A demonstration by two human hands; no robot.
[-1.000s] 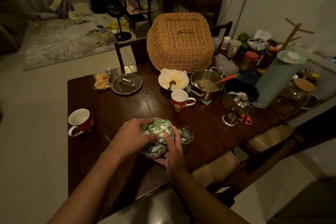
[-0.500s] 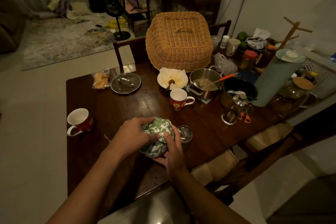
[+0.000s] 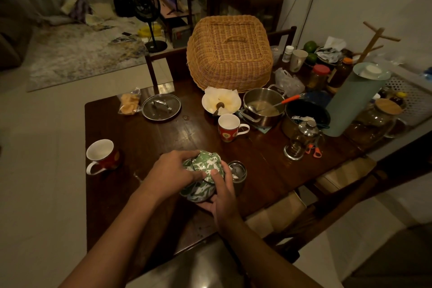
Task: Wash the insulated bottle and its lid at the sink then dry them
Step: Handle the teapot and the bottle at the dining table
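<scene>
Near the table's (image 3: 194,133) front edge, the bottle (image 3: 239,180) stands upright, top open, just right of a green-white pot (image 3: 205,165); cannot tell if they touch. Left hand (image 3: 173,174) fingers curl over the pot's top, gripping it. Right hand (image 3: 223,196) cups the pot's side from below, thumb on it, fingers grasping. Red mug (image 3: 102,155) sits left, white-handled mug (image 3: 230,127) behind, basket (image 3: 230,54) farther back.
</scene>
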